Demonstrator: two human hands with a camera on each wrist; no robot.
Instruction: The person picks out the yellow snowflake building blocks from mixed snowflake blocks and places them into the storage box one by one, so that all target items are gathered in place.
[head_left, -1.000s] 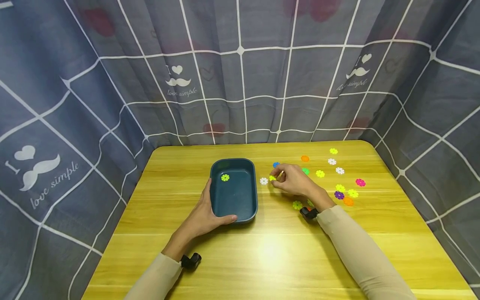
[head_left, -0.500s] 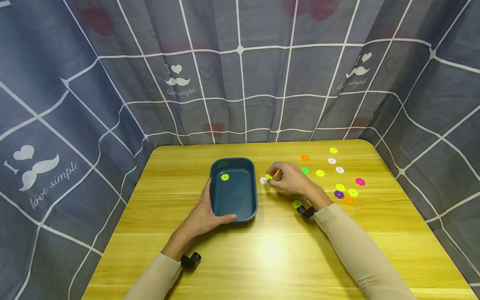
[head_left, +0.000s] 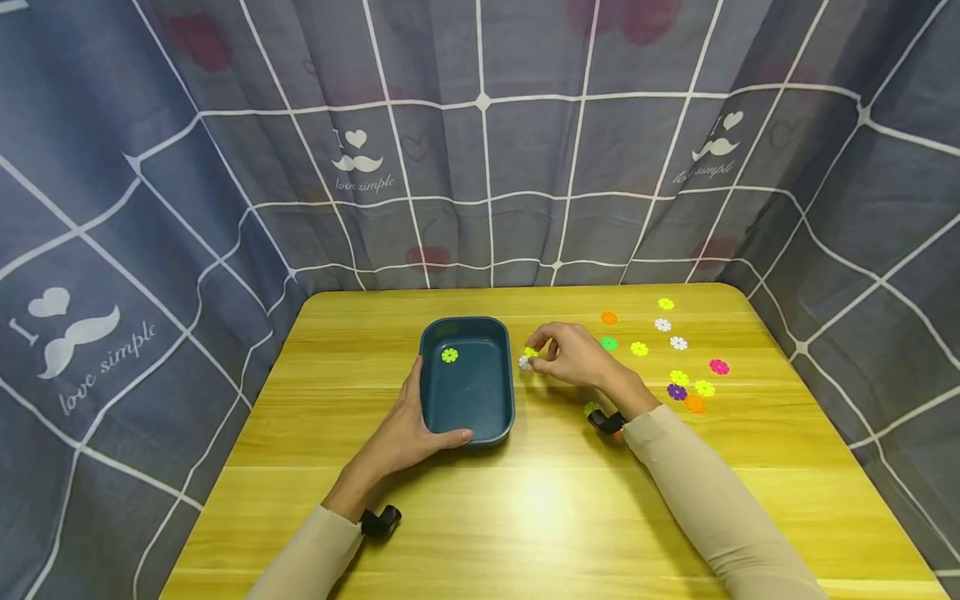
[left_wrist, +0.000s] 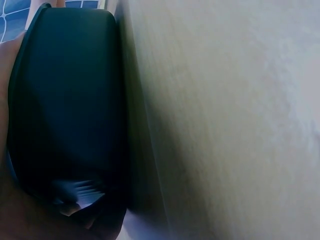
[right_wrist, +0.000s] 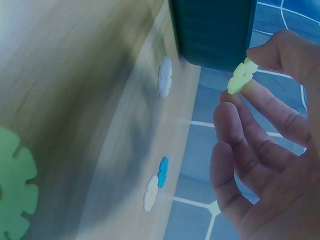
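My left hand (head_left: 405, 425) grips the near left corner of a dark teal plastic tray (head_left: 468, 400), thumb over the front rim and fingers along the left wall. Inside the tray lies one yellow-green flower-shaped disc (head_left: 449, 356). My right hand (head_left: 577, 357) pinches another yellow flower-shaped disc (right_wrist: 242, 77) between thumb and fingertips, just right of the tray. The right wrist view shows it raised off the table. On the tabletop beneath it rests a white flower-shaped disc (head_left: 524, 363), partly covered by the fingertips in the head view.
Several more flower-shaped discs lie scattered on the right, among them green (head_left: 609, 343), pink (head_left: 719, 367) and purple (head_left: 677, 392) ones. A blue disc (right_wrist: 163, 171) shows in the right wrist view. A grid-patterned curtain (head_left: 525, 150) surrounds the wooden table (head_left: 337, 333).
My right hand has shifted a little left with the yellow disc, which is now over the white disc near the tray. The left hand and tray have stayed put.
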